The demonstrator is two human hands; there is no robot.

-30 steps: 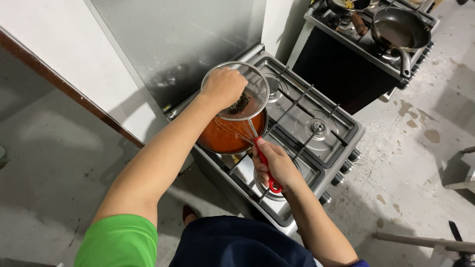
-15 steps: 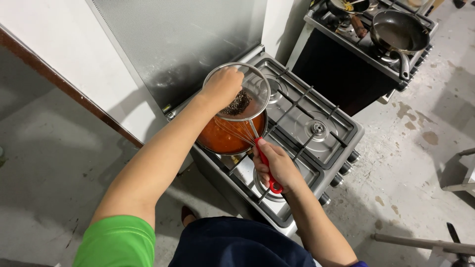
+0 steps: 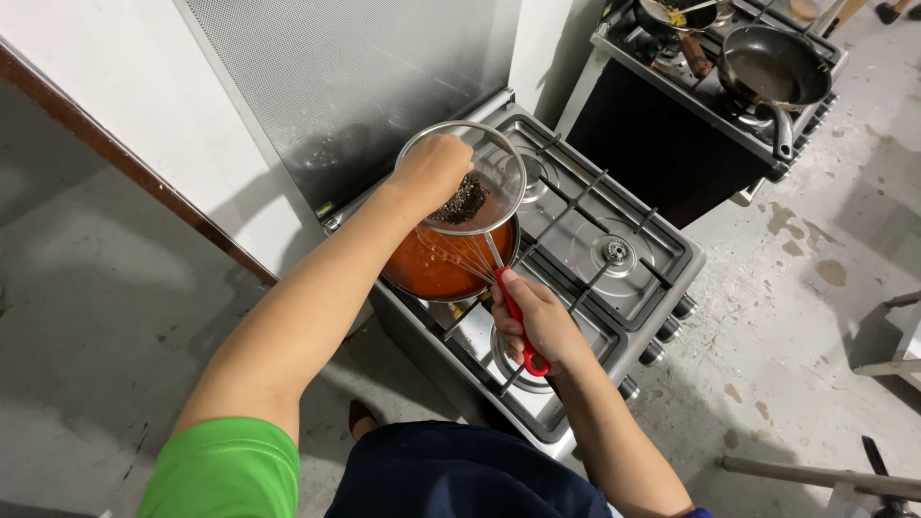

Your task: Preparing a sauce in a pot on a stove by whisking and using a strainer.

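A pot of orange-red sauce (image 3: pixel 432 270) stands on the near left burner of a steel gas stove (image 3: pixel 628 278). My left hand (image 3: pixel 430 173) holds a round metal mesh strainer (image 3: pixel 494 163) over the pot; dark bits lie in the mesh. My right hand (image 3: pixel 537 321) grips the red handle of a wire whisk (image 3: pixel 513 309), whose wires reach down into the sauce under the strainer.
Behind the stove rises a metal splash panel (image 3: pixel 355 77). A second stove at the upper right carries a dark frying pan (image 3: pixel 772 69) and another pan with food (image 3: pixel 672 14). Stained concrete floor (image 3: pixel 796 317) lies to the right, with a white stool's legs at the edge.
Both hands stay over the pot; the strainer and whisk have shifted only slightly.
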